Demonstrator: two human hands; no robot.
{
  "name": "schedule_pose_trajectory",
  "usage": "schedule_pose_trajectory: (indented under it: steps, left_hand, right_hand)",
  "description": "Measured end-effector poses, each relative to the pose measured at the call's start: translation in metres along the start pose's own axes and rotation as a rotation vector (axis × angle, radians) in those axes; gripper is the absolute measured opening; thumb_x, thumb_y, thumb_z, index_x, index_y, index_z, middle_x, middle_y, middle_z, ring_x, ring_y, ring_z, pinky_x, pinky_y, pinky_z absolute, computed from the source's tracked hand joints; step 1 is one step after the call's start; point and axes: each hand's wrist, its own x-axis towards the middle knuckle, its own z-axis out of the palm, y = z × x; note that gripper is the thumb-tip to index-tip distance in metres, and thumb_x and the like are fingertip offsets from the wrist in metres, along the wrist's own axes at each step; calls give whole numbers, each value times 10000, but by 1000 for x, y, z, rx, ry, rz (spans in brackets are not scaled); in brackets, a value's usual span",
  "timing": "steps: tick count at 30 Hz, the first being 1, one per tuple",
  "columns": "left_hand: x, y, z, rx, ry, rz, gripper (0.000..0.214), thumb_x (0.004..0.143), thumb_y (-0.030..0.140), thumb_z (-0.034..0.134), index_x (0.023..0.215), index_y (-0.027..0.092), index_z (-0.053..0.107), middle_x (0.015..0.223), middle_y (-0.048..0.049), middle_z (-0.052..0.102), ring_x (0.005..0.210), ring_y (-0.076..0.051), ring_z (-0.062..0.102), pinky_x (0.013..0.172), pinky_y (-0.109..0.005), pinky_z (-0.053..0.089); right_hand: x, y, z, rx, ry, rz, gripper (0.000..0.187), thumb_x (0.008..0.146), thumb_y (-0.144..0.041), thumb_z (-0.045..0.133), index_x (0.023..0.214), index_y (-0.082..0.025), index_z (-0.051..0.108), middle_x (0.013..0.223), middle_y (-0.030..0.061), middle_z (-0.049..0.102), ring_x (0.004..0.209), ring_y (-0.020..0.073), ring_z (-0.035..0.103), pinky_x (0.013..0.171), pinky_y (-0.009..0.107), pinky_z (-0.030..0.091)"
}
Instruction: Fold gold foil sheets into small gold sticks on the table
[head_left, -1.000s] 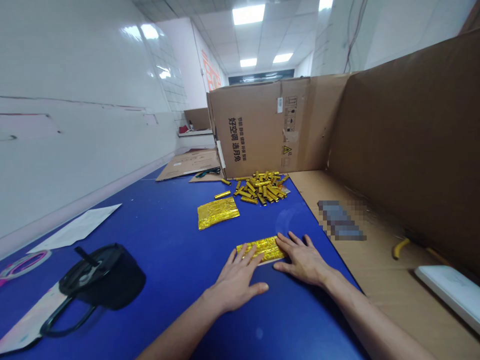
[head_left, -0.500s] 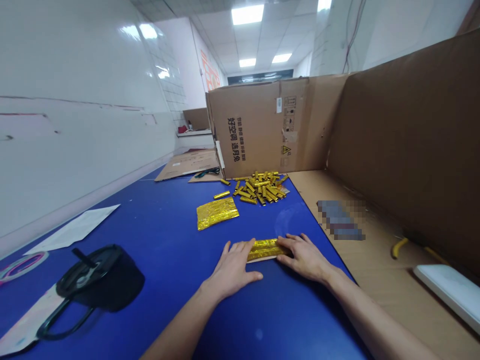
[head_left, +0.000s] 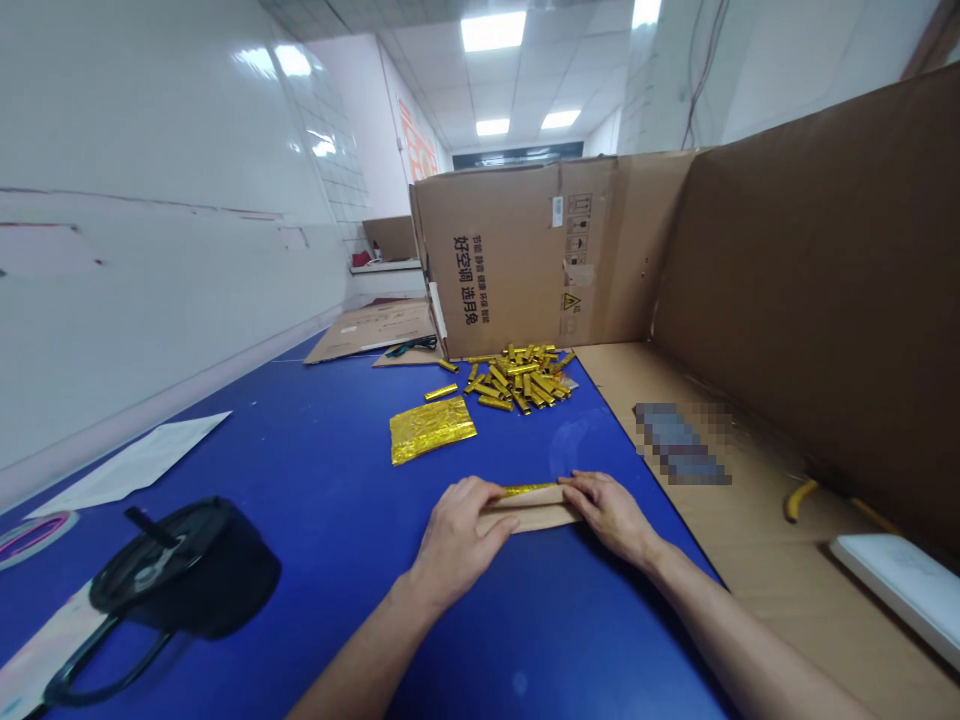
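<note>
Between my hands is a strip of gold foil paper (head_left: 536,515) with a tan back, its tan side facing me and a narrow gold edge showing along the top. My left hand (head_left: 459,540) is closed on its left end, fingers over the far edge and thumb against the near side. At the right end, my right hand (head_left: 611,515) grips the strip with bent fingers; its thumb is mostly hidden. Beyond them a flat gold foil sheet (head_left: 433,430) lies on the blue table (head_left: 315,450). Behind that sheet is a heap of small gold rolls (head_left: 525,380).
A black lidded mug (head_left: 191,570) stands on the left near a white paper sheet (head_left: 139,462) and a roll of tape (head_left: 34,538). Cardboard walls (head_left: 517,260) rise at the back and right. A white slab-like object (head_left: 900,580) lies at the right.
The strip has turned from gold side up to tan side towards me. My left fingers and thumb have closed in on it, and my right hand has shifted slightly.
</note>
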Motion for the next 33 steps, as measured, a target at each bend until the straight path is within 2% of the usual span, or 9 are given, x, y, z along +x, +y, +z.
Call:
schedule_pose_trajectory:
  steps: [3, 6, 9, 13, 22, 26, 29, 31, 33]
  left_hand:
    - [-3, 8, 2, 19, -112, 56, 200, 753, 362, 479, 835, 197, 555, 821, -34, 581, 796, -171, 523, 748, -288, 395]
    - [-3, 5, 7, 113, -232, 50, 314, 719, 348, 523, 1002, 212, 516, 980, -40, 554, 926, -200, 490, 811, -308, 370]
    - [-1, -2, 11, 197, -293, -15, 427, 719, 322, 517, 1122, 206, 442, 1061, -59, 518, 989, -218, 460, 856, -331, 343]
    - [0, -6, 14, 251, -320, -54, 439, 737, 300, 479, 1159, 197, 412, 1073, -66, 506, 1017, -223, 433, 873, -340, 326]
    - [-1, 1, 13, 285, -339, -17, 334, 744, 305, 478, 1068, 221, 485, 976, -57, 517, 941, -224, 447, 798, -335, 349]
    - [0, 0, 11, 294, -361, -1, 316, 719, 379, 521, 989, 217, 537, 947, -56, 510, 934, -227, 453, 783, -331, 354]
    - [0, -1, 12, 311, -359, -3, 295, 723, 384, 523, 960, 212, 555, 938, -58, 517, 924, -223, 461, 767, -324, 362]
    - [0, -2, 14, 321, -346, -9, 281, 731, 380, 519, 951, 209, 560, 931, -59, 522, 917, -223, 466, 759, -322, 366]
    - [0, -2, 15, 327, -334, -16, 274, 741, 377, 510, 949, 206, 562, 920, -59, 525, 900, -219, 475, 754, -317, 370]
  right_hand:
    - [0, 0, -1, 43, 26, 17, 353, 824, -345, 313, 795, -186, 627, 903, 65, 642, 942, 203, 517, 810, 285, 346]
    - [0, 0, -1, 77, 64, 43, 376, 829, -368, 288, 661, -190, 573, 740, 42, 623, 748, 178, 540, 689, 261, 379]
    - [1, 2, 0, 130, 104, 75, 380, 825, -399, 284, 576, -194, 485, 558, -8, 520, 567, 140, 471, 540, 232, 352]
    - [3, 7, 4, 220, 165, 110, 364, 815, -414, 291, 557, -191, 418, 505, -45, 402, 508, 109, 392, 478, 212, 306]
    - [5, 14, 6, 344, 232, 149, 346, 784, -425, 351, 601, -168, 492, 536, -35, 449, 531, 112, 422, 498, 215, 343]
    - [5, 15, 7, 382, 226, 147, 300, 777, -404, 381, 819, -158, 546, 723, 19, 581, 675, 155, 525, 607, 247, 407]
    - [3, 10, 2, 321, 352, 137, 347, 767, -386, 415, 1031, -167, 462, 977, 78, 567, 895, 200, 517, 772, 310, 392]
    - [0, 1, -5, 181, 492, 84, 320, 757, -380, 441, 1006, -180, 467, 1037, 92, 530, 983, 221, 466, 848, 343, 345]
    - [-6, -12, -12, 77, 523, -5, 240, 765, -373, 443, 910, -190, 497, 996, 89, 533, 966, 216, 462, 850, 330, 339]
